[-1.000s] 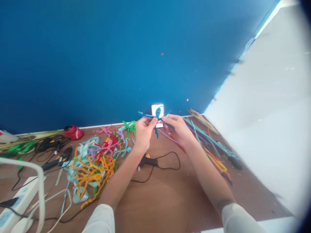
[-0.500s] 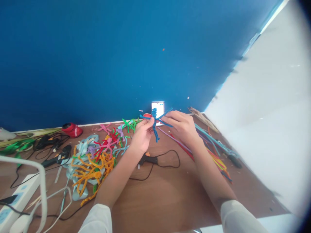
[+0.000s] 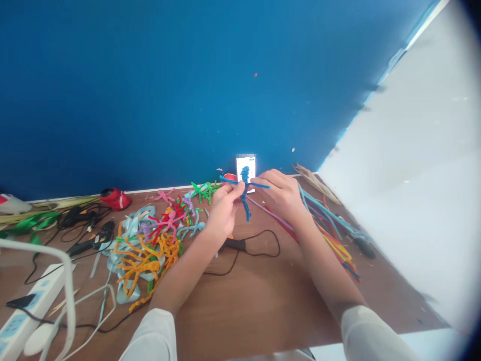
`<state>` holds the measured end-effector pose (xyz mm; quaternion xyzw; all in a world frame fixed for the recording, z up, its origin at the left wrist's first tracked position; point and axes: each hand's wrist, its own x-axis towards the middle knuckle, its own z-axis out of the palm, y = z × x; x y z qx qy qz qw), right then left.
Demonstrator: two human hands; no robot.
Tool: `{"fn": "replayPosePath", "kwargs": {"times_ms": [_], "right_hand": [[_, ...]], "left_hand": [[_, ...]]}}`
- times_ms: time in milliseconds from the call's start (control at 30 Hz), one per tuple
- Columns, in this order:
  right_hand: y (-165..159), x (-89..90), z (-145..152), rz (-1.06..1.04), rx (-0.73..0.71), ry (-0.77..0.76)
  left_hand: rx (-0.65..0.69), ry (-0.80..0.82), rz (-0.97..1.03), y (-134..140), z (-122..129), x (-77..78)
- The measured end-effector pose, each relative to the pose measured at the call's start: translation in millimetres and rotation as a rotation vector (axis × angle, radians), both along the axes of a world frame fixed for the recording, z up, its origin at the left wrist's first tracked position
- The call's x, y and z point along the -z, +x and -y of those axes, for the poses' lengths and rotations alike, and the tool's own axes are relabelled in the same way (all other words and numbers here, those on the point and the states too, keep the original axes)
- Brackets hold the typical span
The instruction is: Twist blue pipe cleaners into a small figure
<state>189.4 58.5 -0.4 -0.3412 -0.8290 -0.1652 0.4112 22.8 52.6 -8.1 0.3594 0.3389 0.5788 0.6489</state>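
Moved rightward since half a second ago, from the left side to the middle of a rectangular phone (image 3: 239,168) with a white lit screen: small twisted figure of fuzzy blue pipe cleaner (image 3: 247,186), held up above the brown wooden tabletop (image 3: 263,301), coiled end up, legs down. Also drawn closer to the figure's middle: bare right hand (image 3: 281,190), fingers bent, tips at the sideways blue strand; whether pinching it, impossible to tell. Bare left hand (image 3: 224,205) pinching the figure's middle between thumb and finger, another strand jutting leftward. Phone upright at the foot of the blue-painted wall (image 3: 150,100). Below the hands, a black glue gun (image 3: 236,244) with looping cord. Leftward, a heap of orange, pink, red and purple fuzzy figures (image 3: 145,265) on shiny pale-blue ribbon (image 3: 141,215); rightward, loose coloured pipe cleaners (image 3: 334,220).
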Motion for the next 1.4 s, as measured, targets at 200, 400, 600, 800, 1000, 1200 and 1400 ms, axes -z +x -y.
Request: {"fn": "replayPosePath", "kwargs": {"times_ms": [200,400,600,800,1000,1200,1400], "right_hand": [[-24,-1.8,7,-0.37,0.032,-0.295],[-23,-6.7,8,-0.9,-0.296,-1.061],[-29,-7.3,9,-1.078,-0.422,-1.264],[-11,-9.9,12,-0.477,0.018,-0.291],[3,0.7,3,0.073,0.053,0.016],[-14,6.0,3,-0.012,0.087,-0.015],[-37,4.1,8,-0.492,0.041,-0.454]], "left_hand": [[-0.282,0.296,-0.246,1,-3,4.1],[-0.344,0.485,-0.506,-2,9,0.0],[-0.352,0.41,-0.395,-3,4,-0.1],[-0.077,0.08,-0.058,-8,-9,-5.5],[0.004,0.001,0.015,-7,-6,-6.2],[-0.088,0.076,-0.062,-4,-6,-3.1],[-0.187,0.176,-0.081,3,-10,4.9]]}}
